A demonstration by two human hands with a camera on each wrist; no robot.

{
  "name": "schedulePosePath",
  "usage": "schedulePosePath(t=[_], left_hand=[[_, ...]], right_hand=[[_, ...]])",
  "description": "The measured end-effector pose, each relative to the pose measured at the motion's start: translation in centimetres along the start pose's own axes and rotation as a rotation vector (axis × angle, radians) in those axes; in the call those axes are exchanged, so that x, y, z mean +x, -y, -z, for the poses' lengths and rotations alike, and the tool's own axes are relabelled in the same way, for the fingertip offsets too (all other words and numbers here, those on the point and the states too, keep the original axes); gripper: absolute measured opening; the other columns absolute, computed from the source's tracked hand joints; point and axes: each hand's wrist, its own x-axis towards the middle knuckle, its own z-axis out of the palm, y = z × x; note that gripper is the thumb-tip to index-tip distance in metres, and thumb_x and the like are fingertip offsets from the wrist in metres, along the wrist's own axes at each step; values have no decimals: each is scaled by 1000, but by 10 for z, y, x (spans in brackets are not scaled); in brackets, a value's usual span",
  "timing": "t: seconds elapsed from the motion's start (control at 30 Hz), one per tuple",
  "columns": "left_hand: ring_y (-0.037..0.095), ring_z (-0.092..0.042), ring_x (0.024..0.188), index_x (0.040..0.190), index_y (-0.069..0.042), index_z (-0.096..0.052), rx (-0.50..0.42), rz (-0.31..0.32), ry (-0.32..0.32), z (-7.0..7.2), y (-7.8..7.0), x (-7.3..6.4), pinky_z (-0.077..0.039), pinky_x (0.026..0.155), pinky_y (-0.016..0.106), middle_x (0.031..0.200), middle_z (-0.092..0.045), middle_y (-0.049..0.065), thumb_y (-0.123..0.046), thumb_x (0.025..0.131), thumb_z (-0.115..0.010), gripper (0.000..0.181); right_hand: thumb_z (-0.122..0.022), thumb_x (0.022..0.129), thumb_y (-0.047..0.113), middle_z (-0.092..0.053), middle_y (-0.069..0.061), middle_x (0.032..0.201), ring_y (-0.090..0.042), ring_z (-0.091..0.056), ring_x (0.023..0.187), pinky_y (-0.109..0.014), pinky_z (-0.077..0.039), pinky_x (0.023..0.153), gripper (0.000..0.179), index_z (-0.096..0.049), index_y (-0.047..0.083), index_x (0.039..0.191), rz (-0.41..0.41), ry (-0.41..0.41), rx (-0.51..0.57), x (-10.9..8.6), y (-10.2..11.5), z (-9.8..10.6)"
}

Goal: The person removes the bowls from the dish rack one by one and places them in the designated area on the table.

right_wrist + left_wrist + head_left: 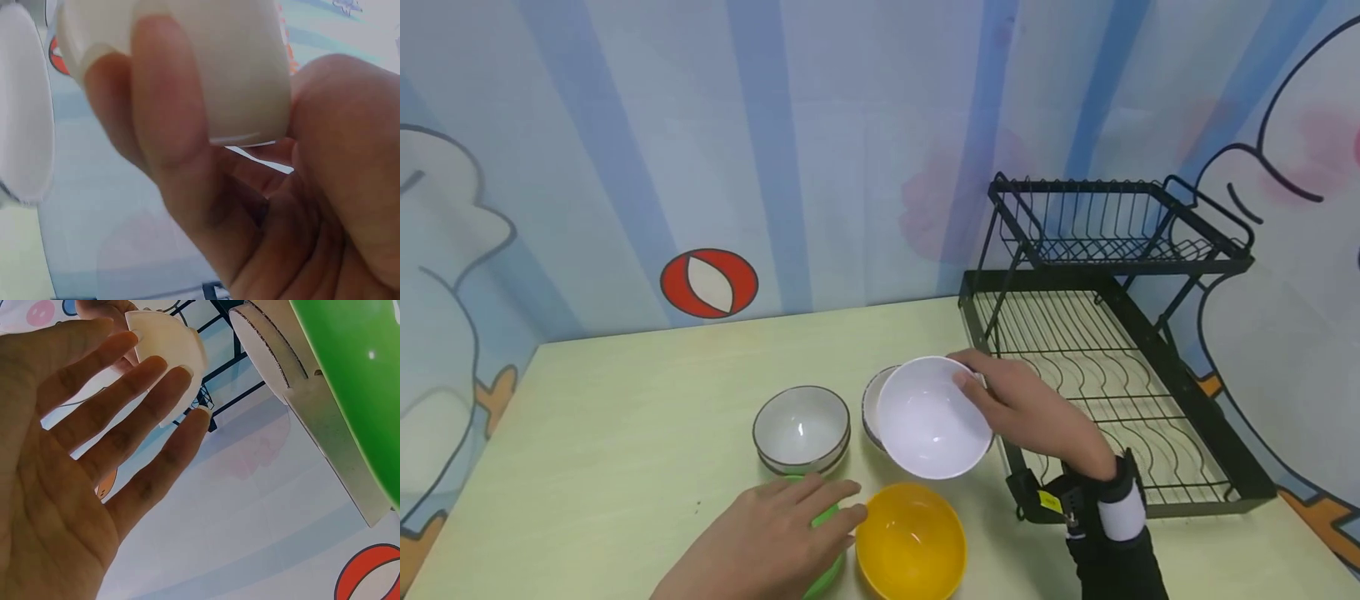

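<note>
My right hand (1030, 408) grips a white bowl (934, 425) by its right rim, thumb on the inside, with the bowl's opening tilted toward the head camera. In the right wrist view the fingers (169, 94) press along the outside of that white bowl (244, 75). Behind it, partly hidden, is a dark-rimmed white bowl (871, 408). My left hand (775, 537) hovers over a green bowl (826, 575), its fingers spread and relaxed, holding nothing. Its fingertips overlap the left edge of a yellow bowl (912, 542) in the head view.
Two stacked grey-white bowls (801, 429) with dark rims stand left of the held bowl. On the right is a black two-tier dish rack (1120, 392), its upper wire basket (1097, 225) raised at the back. A printed curtain (865, 150) hangs behind the table (625, 417).
</note>
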Motion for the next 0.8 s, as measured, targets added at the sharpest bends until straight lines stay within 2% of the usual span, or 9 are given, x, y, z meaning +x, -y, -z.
schedulePosePath(t=[0.1,0.3,0.37,0.53,0.67,0.73,0.8], left_hand=[[18,-61,122,132,-29,-60,1,-2,5,1,0,0,-58,96,39,141,-59,-6,-37,92,-70,42],[16,-56,126,132,-29,-59,36,-35,-62,2,1,-2,-54,102,38,141,-58,-7,-39,90,-72,45],[16,-55,129,133,-29,-58,53,-47,-71,2,2,-2,-53,104,38,144,-57,-6,-48,89,-71,50],[17,-51,134,135,-27,-56,104,-64,-80,3,2,-4,-51,107,38,147,-54,-5,-73,85,-58,68],[16,-51,134,136,-27,-54,124,-62,-85,3,2,-5,-50,107,38,147,-53,-6,-76,84,-54,71],[16,-52,133,135,-27,-54,138,-71,-121,2,2,-6,-51,106,37,146,-54,-6,-76,85,-54,70],[16,-53,131,132,-27,-56,152,-85,-185,0,2,-5,-52,105,37,143,-57,-6,-76,85,-53,68]], right_hand=[[-44,107,27,-69,-13,124,-20,-69,102,-31,-61,82,37,-53,7,137,0,6,15,4,5,-7],[-44,107,28,-69,-12,124,-20,-68,99,-29,-61,78,36,-53,10,138,5,3,33,9,15,-17],[-44,107,27,-69,-12,124,-20,-68,99,-27,-61,77,36,-53,10,138,12,0,39,9,17,-20],[-43,107,26,-68,-12,125,-21,-69,101,-27,-61,78,35,-53,10,137,22,-13,60,11,21,-26],[-44,107,25,-68,-11,124,-21,-69,103,-29,-61,79,34,-53,10,137,32,-34,56,12,22,-28],[-44,107,25,-68,-11,125,-21,-69,103,-29,-61,79,35,-52,10,137,31,-37,58,13,22,-29],[-44,107,25,-68,-11,125,-21,-68,102,-28,-61,79,35,-51,10,139,29,-34,66,13,23,-29]])
